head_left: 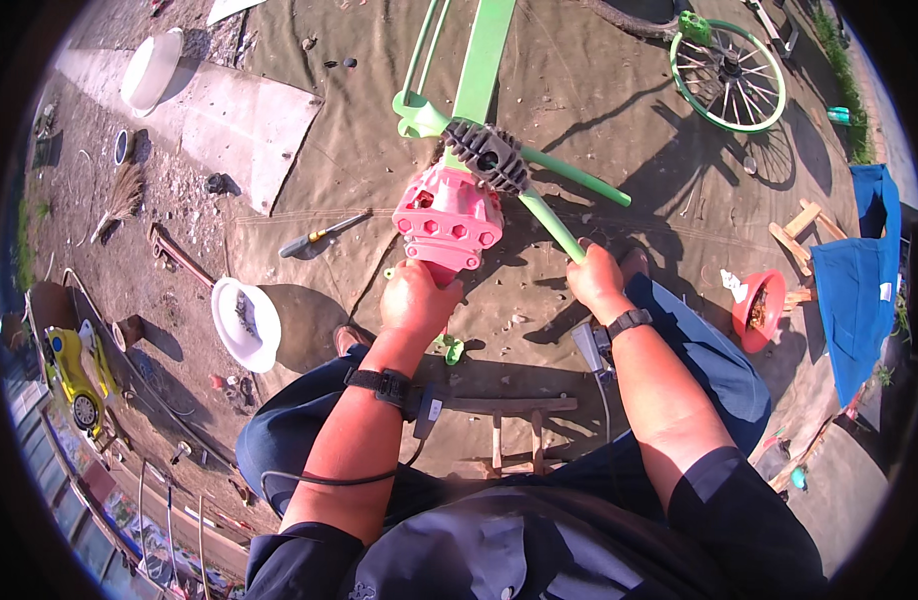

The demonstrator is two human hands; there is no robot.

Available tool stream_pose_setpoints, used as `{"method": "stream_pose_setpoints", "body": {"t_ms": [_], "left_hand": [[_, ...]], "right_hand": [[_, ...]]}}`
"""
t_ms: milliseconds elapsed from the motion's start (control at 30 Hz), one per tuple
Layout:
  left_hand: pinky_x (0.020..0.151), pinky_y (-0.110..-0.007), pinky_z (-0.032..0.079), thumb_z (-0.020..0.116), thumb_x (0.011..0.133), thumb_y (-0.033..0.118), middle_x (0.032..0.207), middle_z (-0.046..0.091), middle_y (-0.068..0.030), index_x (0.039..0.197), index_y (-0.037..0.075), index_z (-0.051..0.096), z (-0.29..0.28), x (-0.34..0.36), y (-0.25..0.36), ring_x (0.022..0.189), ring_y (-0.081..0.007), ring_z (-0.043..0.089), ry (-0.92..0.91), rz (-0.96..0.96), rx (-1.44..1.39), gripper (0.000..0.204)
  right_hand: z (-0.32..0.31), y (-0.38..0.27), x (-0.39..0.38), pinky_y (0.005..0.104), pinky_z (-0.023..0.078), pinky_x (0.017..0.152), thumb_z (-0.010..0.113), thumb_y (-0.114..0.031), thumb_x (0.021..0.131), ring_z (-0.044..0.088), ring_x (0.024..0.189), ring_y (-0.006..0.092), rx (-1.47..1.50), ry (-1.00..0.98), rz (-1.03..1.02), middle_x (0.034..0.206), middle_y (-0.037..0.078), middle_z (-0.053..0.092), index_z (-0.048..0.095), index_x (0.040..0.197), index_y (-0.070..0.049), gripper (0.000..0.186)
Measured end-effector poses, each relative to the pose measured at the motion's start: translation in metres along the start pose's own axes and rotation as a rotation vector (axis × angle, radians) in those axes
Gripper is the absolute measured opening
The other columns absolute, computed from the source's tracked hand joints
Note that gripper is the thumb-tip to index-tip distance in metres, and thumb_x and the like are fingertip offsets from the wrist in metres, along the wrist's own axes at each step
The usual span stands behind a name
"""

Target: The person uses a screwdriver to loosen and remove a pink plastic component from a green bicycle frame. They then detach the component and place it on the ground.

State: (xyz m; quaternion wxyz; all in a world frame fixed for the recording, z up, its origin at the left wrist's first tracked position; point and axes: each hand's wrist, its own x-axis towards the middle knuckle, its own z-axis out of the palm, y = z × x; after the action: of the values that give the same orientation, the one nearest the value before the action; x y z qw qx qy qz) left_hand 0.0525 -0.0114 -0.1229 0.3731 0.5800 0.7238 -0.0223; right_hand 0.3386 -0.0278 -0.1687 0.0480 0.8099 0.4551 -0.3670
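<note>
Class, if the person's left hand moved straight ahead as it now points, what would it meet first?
Likely the pink part directly ahead, which the left hand grips at its near end; depth is unclear.

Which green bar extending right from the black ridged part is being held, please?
The lower bar, its end in the right hand; the upper bar ends free.

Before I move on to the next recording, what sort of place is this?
Probably an outdoor yard used as a makeshift workspace: sunlit bare dirt, a brown ground cloth and a loose screwdriver.
</note>
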Motion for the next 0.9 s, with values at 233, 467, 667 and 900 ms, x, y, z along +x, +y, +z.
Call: {"method": "stream_pose_setpoints", "body": {"t_ms": [233, 467, 667, 900], "left_hand": [[0.080, -0.045, 0.057, 0.082, 0.074, 0.032, 0.099, 0.070, -0.0227, 0.098, -0.003, 0.067, 0.005, 0.005, -0.008, 0.090, -0.0380, 0.070, -0.033, 0.012, -0.016, 0.045], [0.081, -0.044, 0.056, 0.077, 0.080, 0.032, 0.092, 0.072, -0.0205, 0.098, 0.000, 0.070, -0.013, 0.002, -0.017, 0.092, -0.0353, 0.070, -0.038, 0.046, 0.146, 0.038], [0.083, -0.044, 0.054, 0.072, 0.082, 0.031, 0.092, 0.073, -0.0185, 0.102, 0.004, 0.071, -0.123, 0.060, -0.060, 0.092, -0.0351, 0.070, -0.012, 0.048, 0.181, 0.033], [0.096, -0.044, 0.050, 0.073, 0.080, 0.021, 0.120, 0.066, -0.0191, 0.119, 0.010, 0.070, -0.171, 0.092, -0.141, 0.112, -0.0360, 0.064, -0.166, 0.168, 0.350, 0.040]], "right_hand": [[0.004, 0.001, 0.001, 0.0425, 0.054, 0.086, 0.065, -0.021, 0.087, 0.069, 0.099, 0.0364, 0.026, 0.043, -0.041, 0.104, 0.022, 0.072, 0.065, 0.128, -0.008, 0.043], [0.023, 0.018, 0.015, 0.0446, 0.056, 0.071, 0.067, -0.020, 0.085, 0.071, 0.080, 0.0357, 0.056, 0.123, -0.142, 0.088, 0.018, 0.073, 0.069, 0.120, -0.011, 0.036], [0.025, 0.024, 0.023, 0.0465, 0.055, 0.072, 0.067, -0.021, 0.087, 0.071, 0.082, 0.0378, -0.040, 0.117, -0.135, 0.090, 0.020, 0.072, 0.069, 0.119, -0.010, 0.034], [0.032, 0.039, 0.034, 0.0485, 0.054, 0.081, 0.067, -0.014, 0.083, 0.069, 0.093, 0.0428, -0.018, 0.113, 0.025, 0.097, 0.029, 0.069, 0.066, 0.103, 0.007, 0.029]]}}
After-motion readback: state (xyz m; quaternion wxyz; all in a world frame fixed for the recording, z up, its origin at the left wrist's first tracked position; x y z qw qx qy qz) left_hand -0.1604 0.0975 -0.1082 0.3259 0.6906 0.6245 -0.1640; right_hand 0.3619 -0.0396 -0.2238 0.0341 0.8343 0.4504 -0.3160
